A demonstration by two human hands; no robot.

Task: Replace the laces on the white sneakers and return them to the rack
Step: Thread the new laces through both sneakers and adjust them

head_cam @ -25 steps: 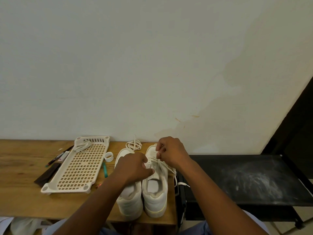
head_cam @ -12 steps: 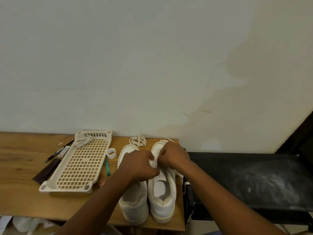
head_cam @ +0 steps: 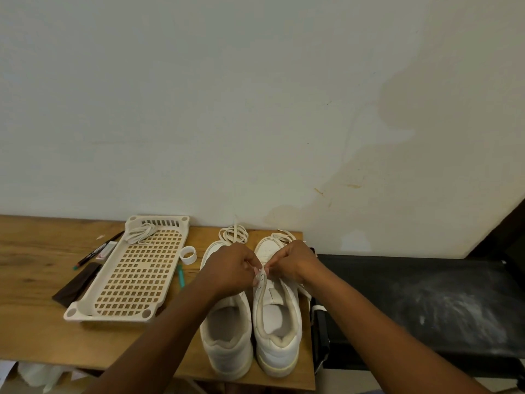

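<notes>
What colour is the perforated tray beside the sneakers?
Cream, off-white plastic tray; clearest in the head view.

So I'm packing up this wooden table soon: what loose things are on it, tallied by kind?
White sneakers: 2
Lace bundles: 2
Perforated tray: 1
Tape roll: 1
Pens or markers: 2
Dark flat strip: 1
Total: 9
</notes>
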